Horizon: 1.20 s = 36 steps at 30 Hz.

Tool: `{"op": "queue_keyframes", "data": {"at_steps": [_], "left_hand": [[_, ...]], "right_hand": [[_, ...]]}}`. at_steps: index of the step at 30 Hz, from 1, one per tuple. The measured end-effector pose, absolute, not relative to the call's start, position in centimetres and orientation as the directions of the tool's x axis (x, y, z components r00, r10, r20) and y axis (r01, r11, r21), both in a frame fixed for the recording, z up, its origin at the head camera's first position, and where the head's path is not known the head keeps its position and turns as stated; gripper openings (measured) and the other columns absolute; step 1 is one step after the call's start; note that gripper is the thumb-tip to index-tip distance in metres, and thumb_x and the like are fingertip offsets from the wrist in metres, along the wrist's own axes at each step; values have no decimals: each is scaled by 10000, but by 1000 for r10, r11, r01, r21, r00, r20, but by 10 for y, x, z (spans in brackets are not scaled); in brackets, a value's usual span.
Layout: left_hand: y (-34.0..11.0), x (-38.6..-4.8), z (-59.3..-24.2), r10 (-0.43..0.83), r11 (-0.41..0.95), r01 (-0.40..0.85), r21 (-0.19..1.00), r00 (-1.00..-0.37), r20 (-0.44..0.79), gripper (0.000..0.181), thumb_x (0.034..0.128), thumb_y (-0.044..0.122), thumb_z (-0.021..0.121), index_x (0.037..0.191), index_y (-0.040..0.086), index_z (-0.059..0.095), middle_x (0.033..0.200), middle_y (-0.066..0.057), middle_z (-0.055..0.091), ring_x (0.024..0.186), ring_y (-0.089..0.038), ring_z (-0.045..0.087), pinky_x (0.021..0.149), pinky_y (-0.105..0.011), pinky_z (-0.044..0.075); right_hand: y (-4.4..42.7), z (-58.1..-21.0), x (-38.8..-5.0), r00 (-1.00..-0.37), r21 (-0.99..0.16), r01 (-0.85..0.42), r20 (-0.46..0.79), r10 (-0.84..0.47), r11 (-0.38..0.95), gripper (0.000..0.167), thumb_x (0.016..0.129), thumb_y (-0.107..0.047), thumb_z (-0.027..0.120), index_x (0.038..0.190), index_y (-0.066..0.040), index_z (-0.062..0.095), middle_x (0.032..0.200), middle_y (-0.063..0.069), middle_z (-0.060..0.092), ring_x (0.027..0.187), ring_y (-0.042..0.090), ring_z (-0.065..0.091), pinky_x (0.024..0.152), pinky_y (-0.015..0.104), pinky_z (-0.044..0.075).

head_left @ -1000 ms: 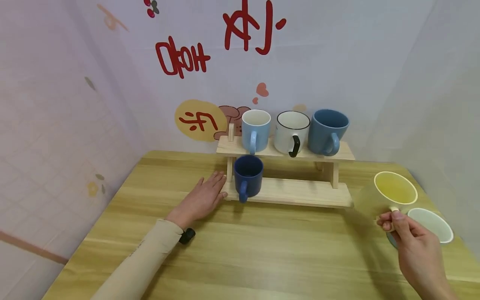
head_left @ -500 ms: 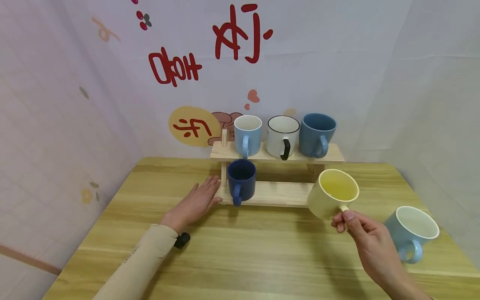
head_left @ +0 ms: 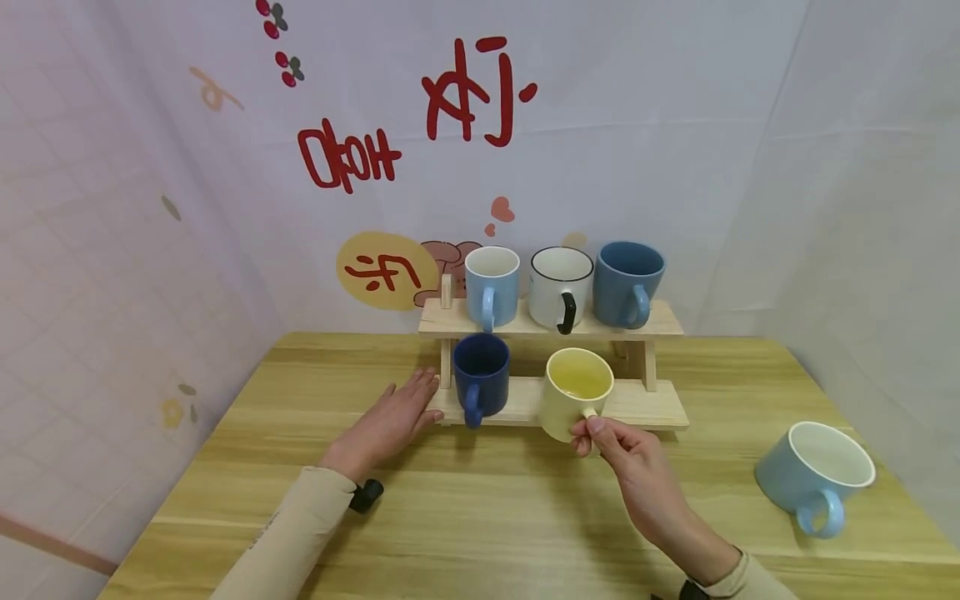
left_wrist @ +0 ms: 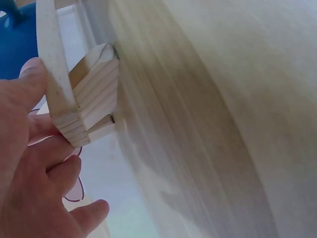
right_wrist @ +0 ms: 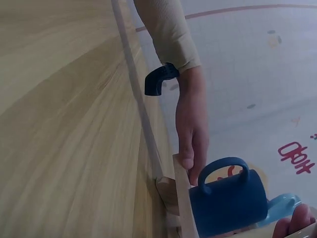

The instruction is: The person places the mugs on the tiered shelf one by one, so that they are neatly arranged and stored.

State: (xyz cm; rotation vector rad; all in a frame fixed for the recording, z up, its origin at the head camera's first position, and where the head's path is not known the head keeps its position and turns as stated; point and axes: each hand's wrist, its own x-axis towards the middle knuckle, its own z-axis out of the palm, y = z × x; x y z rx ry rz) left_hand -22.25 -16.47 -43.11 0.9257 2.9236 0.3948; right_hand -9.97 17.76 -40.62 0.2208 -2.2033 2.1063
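Note:
My right hand (head_left: 637, 475) pinches the handle of a pale yellow mug (head_left: 562, 408). The mug overlaps the front edge of the rack's lower board in the head view; whether it touches the board I cannot tell. Yellowish liquid or a tinted inside shows within it. My left hand (head_left: 390, 421) rests on the left end of the wooden rack (head_left: 645, 404), its thumb and forefinger touching the lower board (left_wrist: 57, 89) in the left wrist view. A dark blue mug (head_left: 482, 379) stands upright on that board, right of my left hand, handle facing front.
On the upper board stand a light blue mug (head_left: 492, 287), a white mug (head_left: 551, 287) with black rim and handle, and a grey-blue mug (head_left: 626, 283). Another light blue mug (head_left: 795, 475) stands on the table (head_left: 480, 533) at right. A printed cloth hangs behind.
My right hand has carried the yellow mug leftward from the table's right side to the lower board's front. The light blue mug at right is now uncovered. My left hand stays at the rack's end.

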Motion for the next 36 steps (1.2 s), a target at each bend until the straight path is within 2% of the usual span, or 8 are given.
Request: {"op": "queue_keyframes", "data": {"at_steps": [4, 13, 15, 20, 23, 31, 34, 36], "left_hand": [[-165, -222, -430, 576, 786, 561, 259, -817, 19, 649, 1105, 375, 485, 1576, -52, 355, 1677, -193, 265, 1546, -383, 240, 1171, -679, 259], [-163, -221, -429, 588, 772, 566, 288, -808, 12, 653, 1105, 375, 488, 1578, -54, 350, 1679, -195, 257, 1546, -385, 238, 1176, -677, 250], [-163, -222, -429, 586, 774, 563, 291, -810, 7, 653, 1104, 373, 491, 1578, -53, 351, 1681, -191, 256, 1548, -379, 237, 1179, -672, 248], [-163, -221, -431, 583, 776, 558, 294, -812, 0, 651, 1104, 371, 489, 1581, -50, 346, 1685, -184, 249, 1550, -370, 234, 1181, -667, 250], [-163, -219, -431, 582, 774, 556, 304, -813, 4, 648, 1102, 361, 498, 1578, -54, 349, 1684, -188, 247, 1547, -376, 238, 1179, -671, 250], [-166, -219, -430, 580, 769, 557, 312, -814, 24, 657, 1095, 350, 521, 1576, -61, 346, 1674, -207, 264, 1539, -373, 263, 1172, -674, 261], [-166, -221, -428, 578, 765, 560, 318, -815, 44, 657, 1089, 342, 536, 1569, -69, 354, 1665, -218, 282, 1531, -376, 283, 1167, -678, 268], [-165, -222, -428, 576, 766, 558, 320, -816, 46, 658, 1089, 343, 537, 1568, -69, 356, 1664, -217, 285, 1531, -374, 285, 1169, -674, 267]], "right_hand": [[167, -409, -108, -990, -990, -137, 137, -30, 13, 415, 1114, -226, 503, 1064, 152, 667, 858, 14, 691, 1077, 175, 640, 978, 236, 440], [153, -417, -123, -991, -991, -133, 133, -4, 26, 405, 1104, -235, 531, 1122, 139, 685, 875, 124, 697, 1046, 158, 638, 993, 234, 432], [150, -419, -125, -992, -992, -127, 127, -2, 26, 407, 1104, -238, 532, 1134, 139, 683, 871, 108, 702, 1053, 156, 636, 998, 249, 435], [146, -422, -133, -994, -994, -110, 111, 12, 20, 414, 1099, -252, 542, 1137, 136, 683, 878, 117, 704, 1071, 175, 631, 998, 267, 446], [143, -423, -135, -994, -994, -105, 106, 12, 8, 407, 1096, -233, 547, 1116, 152, 676, 912, 169, 702, 1083, 197, 629, 994, 259, 445], [138, -427, -143, -991, -991, -132, 132, -10, 30, 386, 1096, -225, 546, 1128, 130, 693, 880, 123, 701, 1065, 192, 638, 995, 254, 451], [139, -427, -149, -991, -989, -136, 135, -14, 50, 397, 1094, -243, 552, 1106, 119, 715, 925, 183, 724, 1116, 204, 646, 1006, 253, 456], [140, -426, -151, -992, -991, -126, 125, -14, 51, 402, 1091, -250, 561, 1079, 114, 730, 1038, 211, 743, 1187, 212, 636, 1023, 252, 452]]}}
